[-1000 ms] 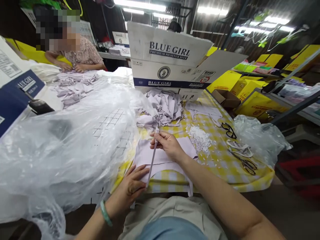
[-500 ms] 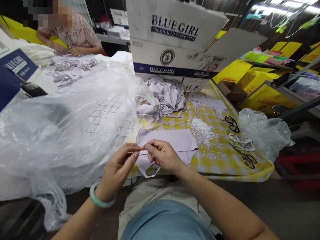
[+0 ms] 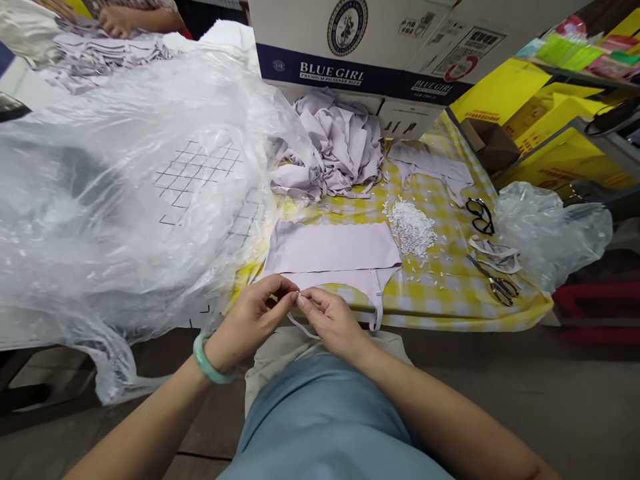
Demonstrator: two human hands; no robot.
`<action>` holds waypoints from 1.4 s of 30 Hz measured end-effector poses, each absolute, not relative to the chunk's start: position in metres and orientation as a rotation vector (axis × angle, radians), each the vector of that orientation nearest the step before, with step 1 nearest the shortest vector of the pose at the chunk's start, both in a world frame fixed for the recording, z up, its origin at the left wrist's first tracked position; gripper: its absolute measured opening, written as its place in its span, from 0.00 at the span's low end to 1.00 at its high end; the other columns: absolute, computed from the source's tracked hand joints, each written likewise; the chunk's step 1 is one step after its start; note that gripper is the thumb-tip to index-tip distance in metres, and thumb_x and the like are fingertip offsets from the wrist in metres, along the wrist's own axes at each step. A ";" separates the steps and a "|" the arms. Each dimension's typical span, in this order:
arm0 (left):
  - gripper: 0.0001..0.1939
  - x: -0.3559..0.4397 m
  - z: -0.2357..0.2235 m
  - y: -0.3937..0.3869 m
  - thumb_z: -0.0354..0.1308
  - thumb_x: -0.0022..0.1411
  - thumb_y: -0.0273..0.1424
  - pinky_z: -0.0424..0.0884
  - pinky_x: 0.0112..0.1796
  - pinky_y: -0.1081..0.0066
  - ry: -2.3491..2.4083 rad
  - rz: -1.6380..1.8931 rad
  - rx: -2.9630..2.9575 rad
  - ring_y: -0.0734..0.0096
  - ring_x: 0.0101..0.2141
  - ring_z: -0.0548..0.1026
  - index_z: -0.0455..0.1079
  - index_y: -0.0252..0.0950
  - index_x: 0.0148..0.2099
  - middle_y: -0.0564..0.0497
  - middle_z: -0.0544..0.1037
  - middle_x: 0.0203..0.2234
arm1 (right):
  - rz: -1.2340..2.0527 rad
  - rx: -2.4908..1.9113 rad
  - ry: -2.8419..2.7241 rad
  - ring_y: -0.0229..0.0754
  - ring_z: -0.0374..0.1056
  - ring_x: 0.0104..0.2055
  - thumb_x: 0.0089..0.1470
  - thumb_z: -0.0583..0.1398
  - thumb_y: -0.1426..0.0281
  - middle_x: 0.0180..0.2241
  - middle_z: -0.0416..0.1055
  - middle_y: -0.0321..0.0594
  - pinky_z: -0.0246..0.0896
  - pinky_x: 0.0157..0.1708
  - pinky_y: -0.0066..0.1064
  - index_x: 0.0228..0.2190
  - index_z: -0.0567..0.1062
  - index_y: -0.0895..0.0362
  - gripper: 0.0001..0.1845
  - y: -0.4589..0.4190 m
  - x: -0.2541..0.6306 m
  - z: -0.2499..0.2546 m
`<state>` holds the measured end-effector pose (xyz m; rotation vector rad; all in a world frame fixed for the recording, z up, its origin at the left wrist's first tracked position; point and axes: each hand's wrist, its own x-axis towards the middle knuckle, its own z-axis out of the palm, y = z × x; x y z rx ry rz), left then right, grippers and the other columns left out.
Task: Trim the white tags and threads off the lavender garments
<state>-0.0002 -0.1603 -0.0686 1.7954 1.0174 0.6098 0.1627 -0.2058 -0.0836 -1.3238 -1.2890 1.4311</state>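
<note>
A lilac strappy top (image 3: 333,247) lies flat on the table's front edge, its straps towards me. Over its left strap, my left hand (image 3: 257,313) is closed in a pinch, and a thin strap (image 3: 301,327) loops down below the fingers. My right hand (image 3: 333,320) pinches at the same spot, fingertips against those of the left. A tiny white piece (image 3: 299,293) shows between the fingertips; its exact shape is too small to tell. To the right of the top is a heap of small white pieces (image 3: 413,228), some scattered around it.
A pile of lilac tops (image 3: 335,143) sits before a large carton (image 3: 320,40). Clear plastic sheeting (image 3: 115,200) covers the left side. Scissors (image 3: 500,287), black-framed glasses (image 3: 480,217) and a plastic bag (image 3: 550,230) lie right. A co-worker's hand (image 3: 117,20) rests on stacked fabric.
The view has tilted down. My hands have shifted to the strap near the table edge, fingertips now together, and a strap loop hangs below them. The top's right strap shows now.
</note>
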 end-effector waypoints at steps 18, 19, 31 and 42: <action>0.08 0.037 -0.115 -0.102 0.52 0.61 0.22 0.73 0.42 0.60 0.807 0.624 2.610 0.61 0.40 0.72 0.72 0.33 0.40 0.42 0.75 0.40 | 1.524 -1.651 -0.994 0.30 0.49 0.15 0.54 0.56 0.62 0.15 0.58 0.27 0.45 0.16 0.24 0.30 0.73 0.57 0.11 -0.180 0.203 -0.091; 0.08 0.037 -0.117 -0.102 0.52 0.61 0.22 0.73 0.42 0.61 0.807 0.638 2.615 0.61 0.39 0.72 0.72 0.34 0.39 0.42 0.76 0.39 | 1.561 -1.661 -0.944 0.29 0.47 0.14 0.53 0.57 0.64 0.15 0.57 0.26 0.42 0.16 0.23 0.28 0.73 0.57 0.10 -0.178 0.201 -0.091; 0.09 0.039 -0.114 -0.096 0.50 0.64 0.25 0.71 0.43 0.64 0.901 0.738 2.205 0.65 0.39 0.74 0.72 0.35 0.39 0.45 0.75 0.37 | 1.775 -1.565 -0.644 0.27 0.42 0.12 0.55 0.57 0.65 0.12 0.55 0.24 0.35 0.12 0.20 0.27 0.70 0.58 0.10 -0.156 0.185 -0.084; 0.09 0.038 -0.107 -0.091 0.49 0.65 0.26 0.68 0.42 0.64 0.901 0.645 2.111 0.65 0.38 0.72 0.71 0.34 0.38 0.46 0.75 0.35 | 1.811 -1.560 -0.518 0.26 0.42 0.11 0.59 0.54 0.71 0.11 0.55 0.24 0.33 0.10 0.20 0.26 0.70 0.60 0.11 -0.143 0.184 -0.085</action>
